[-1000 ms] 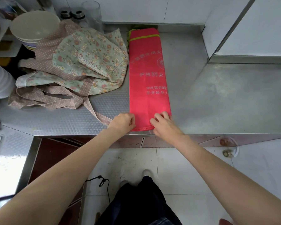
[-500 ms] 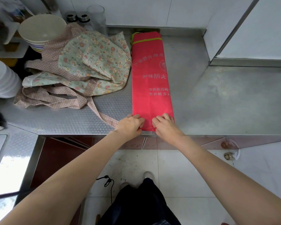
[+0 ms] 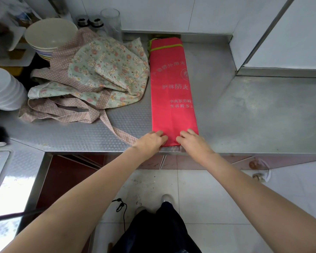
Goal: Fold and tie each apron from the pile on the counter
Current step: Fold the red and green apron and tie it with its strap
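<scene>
Both hands have drawn closer together along the near hem of the red apron (image 3: pixel 172 92) since a second ago, the left hand (image 3: pixel 150 141) sliding inward from the corner. Each now grips that hem with curled fingers, the right hand (image 3: pixel 191 143) just beside the left, right at the front edge of the counter (image 3: pixel 263 114). Smooth and slightly shiny, the red apron is folded into a long narrow strip running from the front edge back to the wall, with pale printed characters and a yellow-green band near its far end. Just left of it lies a crumpled floral apron (image 3: pixel 106 70) of soft cotton with dotted pink straps trailing toward the left hand. Stacked bowls (image 3: pixel 49 35) stand behind it. Embossed steel lies under the aprons; right of the strip the metal is smooth and bare.
</scene>
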The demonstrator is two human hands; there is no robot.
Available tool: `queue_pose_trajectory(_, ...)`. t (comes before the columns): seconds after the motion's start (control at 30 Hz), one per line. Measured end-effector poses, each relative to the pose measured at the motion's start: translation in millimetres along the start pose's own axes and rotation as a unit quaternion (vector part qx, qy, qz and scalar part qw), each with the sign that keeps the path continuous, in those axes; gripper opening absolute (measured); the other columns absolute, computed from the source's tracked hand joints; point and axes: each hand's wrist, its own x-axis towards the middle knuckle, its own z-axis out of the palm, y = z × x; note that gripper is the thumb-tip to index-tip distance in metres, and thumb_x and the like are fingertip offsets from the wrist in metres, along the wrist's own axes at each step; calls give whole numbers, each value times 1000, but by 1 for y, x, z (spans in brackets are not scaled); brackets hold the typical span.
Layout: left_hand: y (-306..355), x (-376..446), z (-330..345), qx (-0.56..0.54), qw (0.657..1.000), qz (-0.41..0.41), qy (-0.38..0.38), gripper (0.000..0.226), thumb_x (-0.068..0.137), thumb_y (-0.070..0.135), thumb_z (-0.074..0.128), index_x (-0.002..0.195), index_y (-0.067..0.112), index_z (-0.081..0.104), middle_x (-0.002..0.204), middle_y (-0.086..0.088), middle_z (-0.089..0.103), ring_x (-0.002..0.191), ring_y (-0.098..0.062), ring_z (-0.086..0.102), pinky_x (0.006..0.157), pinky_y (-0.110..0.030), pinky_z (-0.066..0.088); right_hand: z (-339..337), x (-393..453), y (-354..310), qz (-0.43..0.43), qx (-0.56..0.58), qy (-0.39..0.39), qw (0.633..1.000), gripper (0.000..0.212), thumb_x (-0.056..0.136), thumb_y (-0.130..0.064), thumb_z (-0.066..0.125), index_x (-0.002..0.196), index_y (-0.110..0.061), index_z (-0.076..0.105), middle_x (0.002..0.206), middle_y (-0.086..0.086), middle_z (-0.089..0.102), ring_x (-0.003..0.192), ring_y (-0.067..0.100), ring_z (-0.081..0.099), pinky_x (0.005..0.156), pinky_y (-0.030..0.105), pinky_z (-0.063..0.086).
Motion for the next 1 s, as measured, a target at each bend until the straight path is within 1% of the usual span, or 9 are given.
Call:
queue_pose_trajectory(0.13,-4,-4,-4,-60,998,5,-21,27,89,8,49,115,7,48,115,-10,43,89,-24,52,72,-27,35,18,-7,-5,5,-14,23,1000,15,61,-5,48,55,-12,60,62,2,55,57,21,56,47,22,49)
queue_pose_trajectory(0.2,-5,-7,-7,-69,996,12,-53,35,85,14,58,117,8,44,115,-9,40,86,-22,48,70,-26,35,22,-11,-7,8,-36,9,999,6,64,-7,68,64,-9,63,71,4,56,63,22,57,55,27,52)
queue_pose_trajectory(0.33,-4,-8,-7,-18,995,23,-99,45,84,18,63,120,9,39,117,-9,40,95,-28,56,76,-34,46,16,-12,-8,3,-8,-52,999,42,59,-28,85,86,-7,61,95,10,57,79,26,56,62,36,51)
queue_pose_trajectory(0.47,-5,-11,-3,20,994,17,-104,33,91,11,51,122,5,42,122,-13,41,98,-34,58,84,-41,48,9,-4,-13,-4,9,-120,993,30,83,3,53,111,-6,48,140,13,28,116,32,40,92,41,42)
queue_pose_trajectory(0.6,-12,-13,-9,-85,992,6,-92,22,89,8,49,110,4,54,115,-13,50,105,-28,53,88,-33,40,-1,4,-8,-11,53,-171,984,14,87,-2,49,100,-6,55,134,11,36,115,31,45,92,42,42)
queue_pose_trajectory(0.7,-20,-14,-16,-193,979,-35,-55,21,87,4,49,107,3,56,114,-13,58,108,-27,53,88,-26,37,-15,10,0,54,154,-144,976,18,86,-8,52,75,-19,44,93,6,54,87,25,51,77,34,43)
queue_pose_trajectory(0.8,-24,-16,-21,-268,958,-103,-8,22,94,7,46,114,1,46,113,-17,60,107,-30,56,81,-27,36,-22,18,7,136,238,-125,953,10,94,-14,47,88,-17,38,66,1,45,65,24,46,57,32,32)
queue_pose_trajectory(0.93,-29,-10,-19,-237,961,-141,5,25,97,12,40,120,1,41,113,-21,60,106,-35,57,83,-34,40,-24,32,10,137,209,-210,945,23,94,-28,52,109,-11,47,85,7,52,81,26,52,69,33,40)
queue_pose_trajectory(1.0,-32,-5,-21,-260,954,-152,6,24,97,11,39,119,1,42,112,-21,60,105,-35,57,80,-32,39,-22,39,17,130,194,-246,941,23,92,-26,56,103,-6,56,90,12,58,89,27,55,75,33,41)
